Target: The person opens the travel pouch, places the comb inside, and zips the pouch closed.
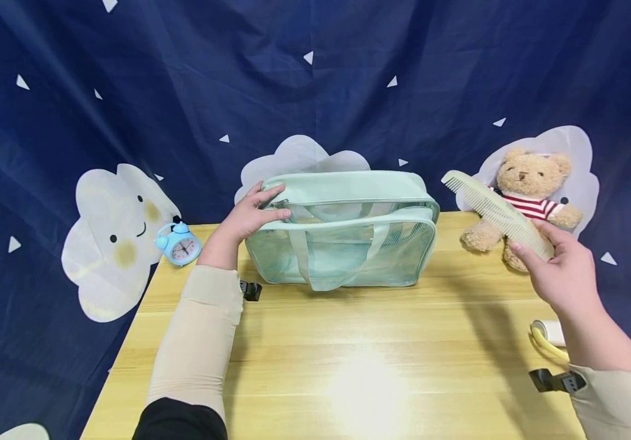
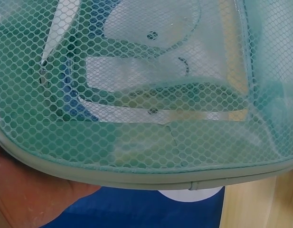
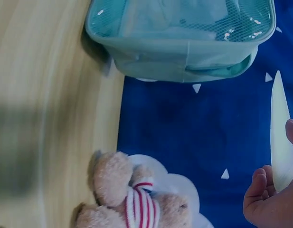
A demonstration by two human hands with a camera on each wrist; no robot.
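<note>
Sleeves (image 1: 196,345) nearest; our left hand (image 1: 250,211) rests spread-fingered on corner of bag (image 1: 339,222), right hand (image 1: 567,269) pinches comb (image 1: 495,211). Likely packing; next move probably calls for lowering comb inside.

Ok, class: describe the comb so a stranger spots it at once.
In the head view, find the table with the green bag. Right of the bag, a right hand holds the comb, partly covering the teddy bear. Unlike both, it's flat with a row of teeth.

The left hand (image 1: 248,214) grips; the right hand (image 1: 567,274) pinches.
</note>
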